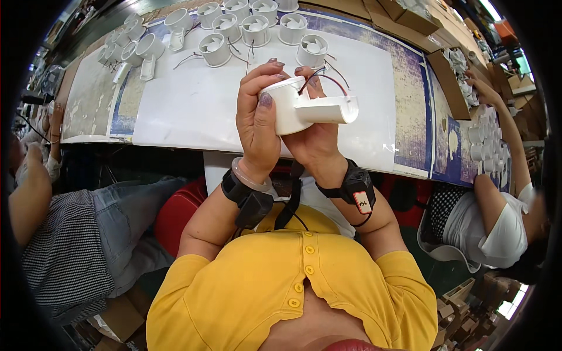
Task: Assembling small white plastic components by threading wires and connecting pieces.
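A white plastic fan housing (287, 111) is held up over the near part of the worktable, with a half-open trough-shaped handle pointing right. Thin red and dark wires (328, 79) curl out above that handle. My left hand (257, 123) grips the round body from the left, its thumb pressed on the side and its fingers over the top. From below and behind, my right hand (319, 143) clasps the same housing, and one fingertip rises behind the wires. Much of the right hand's fingers is hidden by the housing.
Several white round fan units (256, 30) with wires stand along the table's far side. Housings with handles (150, 50) sit at the far left. On the right are an open cardboard box (449, 82) and stacked white rings (486, 140). People work at both sides.
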Demonstrator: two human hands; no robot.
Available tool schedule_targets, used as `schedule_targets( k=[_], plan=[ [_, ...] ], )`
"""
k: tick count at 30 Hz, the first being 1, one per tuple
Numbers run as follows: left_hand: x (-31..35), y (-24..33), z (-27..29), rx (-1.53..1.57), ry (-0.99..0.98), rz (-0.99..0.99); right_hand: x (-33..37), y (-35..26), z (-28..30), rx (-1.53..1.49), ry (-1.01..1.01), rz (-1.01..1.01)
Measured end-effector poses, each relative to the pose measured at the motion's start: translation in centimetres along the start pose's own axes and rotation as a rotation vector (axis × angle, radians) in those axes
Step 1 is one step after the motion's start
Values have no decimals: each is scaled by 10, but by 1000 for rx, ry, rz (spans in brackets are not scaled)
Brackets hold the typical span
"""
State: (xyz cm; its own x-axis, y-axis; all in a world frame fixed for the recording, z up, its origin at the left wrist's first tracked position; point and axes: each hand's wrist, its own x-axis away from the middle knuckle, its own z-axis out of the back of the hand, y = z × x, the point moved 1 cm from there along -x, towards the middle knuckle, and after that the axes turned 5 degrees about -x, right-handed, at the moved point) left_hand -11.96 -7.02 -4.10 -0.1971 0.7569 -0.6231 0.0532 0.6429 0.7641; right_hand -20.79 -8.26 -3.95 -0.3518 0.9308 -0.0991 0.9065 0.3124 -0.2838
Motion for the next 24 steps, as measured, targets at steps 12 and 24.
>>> schedule_targets(
  k=[12,24],
  plan=[
    [2,-3,-1,-62,83,23,1,5,-1,237,97,118],
    [-4,-7,10,-100,221,124,-9,9,-11,516,-7,179]
  ],
)
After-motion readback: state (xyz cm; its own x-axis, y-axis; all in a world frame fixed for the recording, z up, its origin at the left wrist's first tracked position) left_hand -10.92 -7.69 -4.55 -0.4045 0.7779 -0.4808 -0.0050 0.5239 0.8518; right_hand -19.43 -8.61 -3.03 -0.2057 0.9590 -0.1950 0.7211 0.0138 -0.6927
